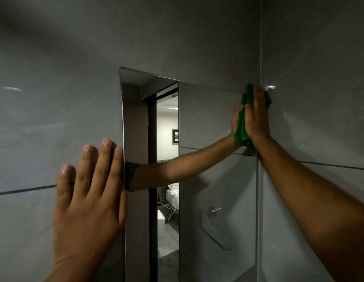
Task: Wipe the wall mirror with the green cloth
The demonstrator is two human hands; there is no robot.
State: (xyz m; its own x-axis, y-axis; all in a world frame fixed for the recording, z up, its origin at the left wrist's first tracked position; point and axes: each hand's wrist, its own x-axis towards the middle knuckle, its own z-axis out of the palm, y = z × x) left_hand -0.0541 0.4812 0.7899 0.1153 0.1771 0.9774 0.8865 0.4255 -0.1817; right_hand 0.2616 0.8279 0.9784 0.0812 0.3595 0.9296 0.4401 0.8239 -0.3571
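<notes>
The frameless wall mirror (207, 123) is set in a grey tiled wall, filling the middle of the head view. My right hand (257, 117) presses the green cloth (241, 129) flat against the mirror's upper right corner, fingers pointing up. The cloth shows at the fingertips and below the palm, and its reflection meets it in the glass. My left hand (89, 198) lies flat on the wall tile just left of the mirror's left edge, fingers spread, holding nothing.
The mirror reflects my right forearm, an open doorway into a lit room, and a chrome paper holder (212, 222). Grey tiles (45, 129) with dark grout lines surround the mirror. A vertical wall joint (260, 47) runs up from the mirror's right edge.
</notes>
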